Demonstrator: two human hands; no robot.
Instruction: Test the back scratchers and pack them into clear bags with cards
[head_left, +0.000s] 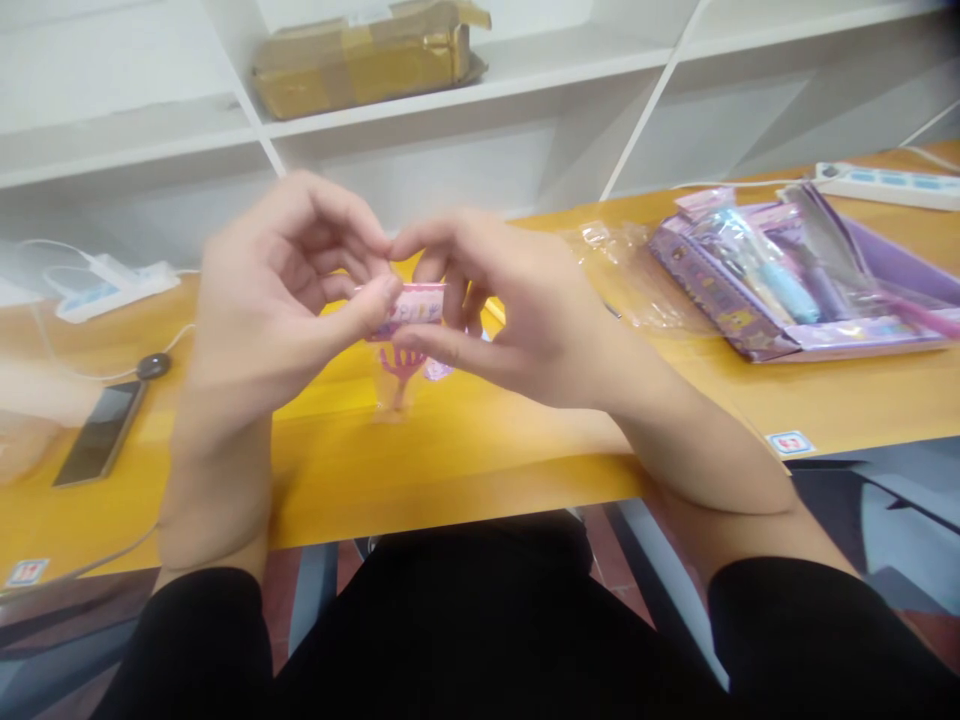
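Observation:
Between both hands, above the desk, hangs a small clear packet with a printed pink header card [418,303]. Through its plastic shows a bright pink piece with several prongs [403,362]; its exact kind is unclear. My left hand [259,290] pinches the card's left side, thumb in front. My right hand [525,305] has its thumb at the card's lower right edge, and its curled fingers are partly hidden behind. The tips of both forefingers meet above the card. A small purple-and-white patterned item [437,368] shows just behind the packet, partly covered.
A purple display box [757,345] at right holds several packaged items, beside crumpled clear plastic [626,275]. A phone [101,432] and power strip [120,290] lie left, near another person's blurred arm [41,395]. A cardboard box [367,60] sits on the shelf; another power strip [892,186] is far right.

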